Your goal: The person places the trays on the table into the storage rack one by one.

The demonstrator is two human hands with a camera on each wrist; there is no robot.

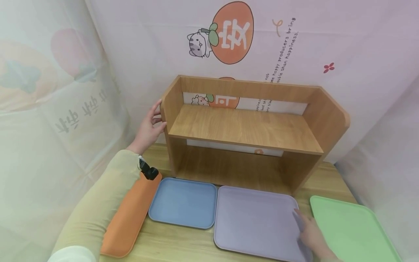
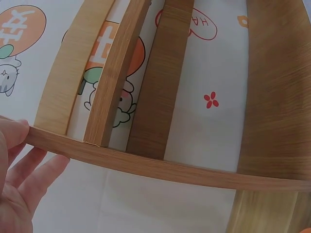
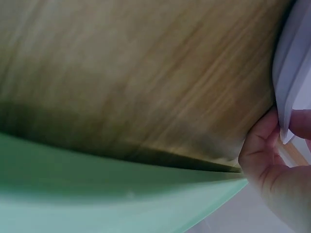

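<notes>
A two-level wooden desk shelf (image 1: 242,127) stands on the table against the printed cloth. My left hand (image 1: 148,129) holds the front edge of its left side panel, and the left wrist view shows the fingertips around that panel edge (image 2: 146,162). At the lower right, my right hand (image 1: 312,233) pinches the right rim of a light purple tray (image 1: 255,222). In the right wrist view, the tray's rim (image 3: 287,97) lies between thumb and fingers. The purple tray is in front of the shelf, and its near right corner is partly hidden by the hand.
A blue tray (image 1: 183,203) lies left of the purple one, and a long orange tray (image 1: 131,218) is partly under my left sleeve. To the right lies a green tray (image 1: 353,229). White printed cloth (image 1: 147,43) hangs behind and at both sides of the wooden table (image 1: 176,243).
</notes>
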